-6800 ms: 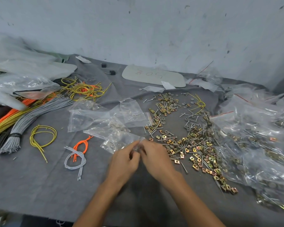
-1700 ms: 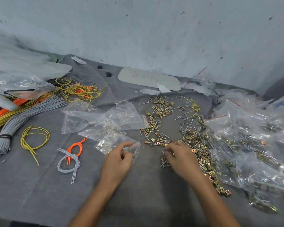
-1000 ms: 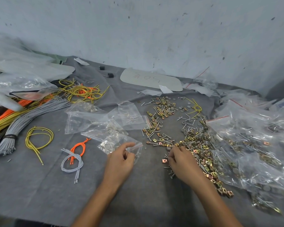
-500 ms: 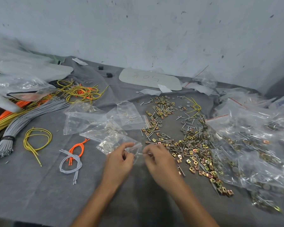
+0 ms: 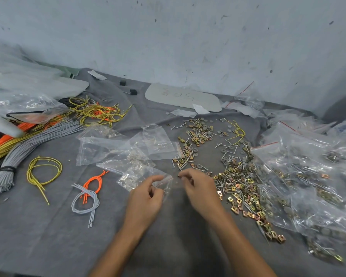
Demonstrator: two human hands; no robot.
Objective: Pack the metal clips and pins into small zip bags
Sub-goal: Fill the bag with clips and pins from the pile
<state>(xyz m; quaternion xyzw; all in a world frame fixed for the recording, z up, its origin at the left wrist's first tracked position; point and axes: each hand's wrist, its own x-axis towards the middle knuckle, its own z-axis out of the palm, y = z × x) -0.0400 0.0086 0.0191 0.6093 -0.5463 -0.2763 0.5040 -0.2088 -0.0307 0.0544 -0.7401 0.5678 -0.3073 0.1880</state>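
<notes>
The small zip bag (image 5: pixel 148 176) that I am filling lies on the grey cloth (image 5: pixel 48 236) in front of me. My left hand (image 5: pixel 146 198) pinches it at the mouth, near the red zip line. My right hand (image 5: pixel 200 188) is just beside this mouth, and its fingertips are closed on a small metal piece (image 5: pixel 178 176). I think it is a pin, but it is too small to be sure.

The film is thin and limp, so the mouth may fall shut before the piece goes in. Then the piece would drop on the cloth. A sharp pin tip could also catch the plastic or pierce it. If I lift the bag by one corner only, the parts already inside may slide out.

This bag already has some shiny parts in it. Behind it lie more small clear bags (image 5: pixel 128 148); some have a few parts, and one looks almost empty. To my right is the loose pile of clips and pins (image 5: pixel 238 182), mixed with grey round washers. Further right, the large bags (image 5: pixel 308 176) are full of the same hardware. On the left are the grey wire bundle (image 5: pixel 38 140), a yellow wire loop (image 5: pixel 42 170) and some orange and grey leads (image 5: pixel 88 194).
</notes>
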